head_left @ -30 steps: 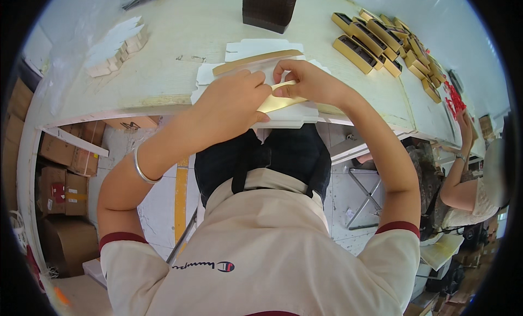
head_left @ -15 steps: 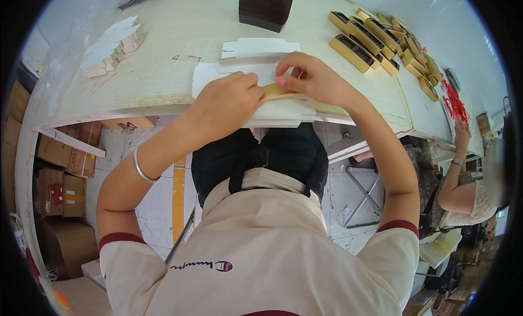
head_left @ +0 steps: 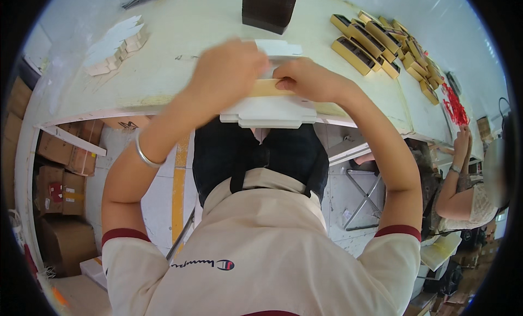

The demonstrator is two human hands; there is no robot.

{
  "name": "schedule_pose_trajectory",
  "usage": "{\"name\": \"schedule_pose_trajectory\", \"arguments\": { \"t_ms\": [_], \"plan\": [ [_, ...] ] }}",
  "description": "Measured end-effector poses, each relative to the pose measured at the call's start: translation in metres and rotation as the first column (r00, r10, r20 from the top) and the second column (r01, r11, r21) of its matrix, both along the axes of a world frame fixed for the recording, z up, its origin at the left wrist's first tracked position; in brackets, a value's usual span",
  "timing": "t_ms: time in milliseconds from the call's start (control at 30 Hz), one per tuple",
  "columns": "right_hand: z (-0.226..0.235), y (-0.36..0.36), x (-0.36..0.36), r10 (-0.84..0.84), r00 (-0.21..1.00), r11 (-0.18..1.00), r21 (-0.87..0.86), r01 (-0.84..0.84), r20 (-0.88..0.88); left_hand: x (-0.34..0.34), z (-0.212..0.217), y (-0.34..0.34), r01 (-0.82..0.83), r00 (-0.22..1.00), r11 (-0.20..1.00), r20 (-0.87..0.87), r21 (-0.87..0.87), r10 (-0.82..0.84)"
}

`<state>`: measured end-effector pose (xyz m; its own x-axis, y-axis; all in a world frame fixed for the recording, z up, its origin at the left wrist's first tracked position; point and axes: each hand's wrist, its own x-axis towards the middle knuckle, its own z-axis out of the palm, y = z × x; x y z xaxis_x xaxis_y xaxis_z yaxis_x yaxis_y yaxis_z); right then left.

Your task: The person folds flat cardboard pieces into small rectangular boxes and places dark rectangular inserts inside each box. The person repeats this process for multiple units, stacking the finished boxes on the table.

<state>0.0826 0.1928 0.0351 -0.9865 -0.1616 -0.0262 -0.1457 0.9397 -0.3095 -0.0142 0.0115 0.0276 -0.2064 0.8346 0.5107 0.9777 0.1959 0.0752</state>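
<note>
A flat white die-cut cardboard sheet point(head_left: 271, 110) lies at the near edge of the white table point(head_left: 180, 49), overhanging it. On it rests a tan gold folded strip point(head_left: 267, 88). My left hand point(head_left: 231, 73) is blurred and covers the left part of the sheet and strip. My right hand point(head_left: 308, 79) presses its fingers down on the strip's right part. Another white flat blank point(head_left: 279, 47) lies just beyond my hands.
A dark brown box point(head_left: 269, 8) stands at the table's far middle. Several gold boxes point(head_left: 381, 40) lie in a row at the right. White folded pieces point(head_left: 114, 43) are stacked at the left. A person point(head_left: 463, 179) works at the right. Cardboard cartons point(head_left: 60, 169) sit under the table.
Both hands and the white sheet with the gold strip have shifted; my left hand has moved up over the strip and is now blurred by motion.
</note>
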Motion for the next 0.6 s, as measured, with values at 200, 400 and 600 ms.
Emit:
{"name": "schedule_pose_trajectory", "arguments": {
  "t_ms": [200,400,600],
  "plan": [
    [-0.012,-0.025,0.019,0.135,0.928,0.956,0.293,-0.029,-0.348,-0.080,-0.013,0.007,0.049,0.881,0.994,0.474,-0.099,0.004],
    [0.012,-0.045,0.036,0.034,0.887,0.862,0.462,0.208,-0.461,-0.060,0.009,-0.013,0.258,0.733,0.952,0.675,-0.164,-0.082],
    [0.005,-0.021,0.024,0.216,0.865,0.950,0.303,-0.079,-0.452,-0.014,0.006,-0.017,0.134,0.784,0.986,0.597,0.101,-0.168]
  ]
}}
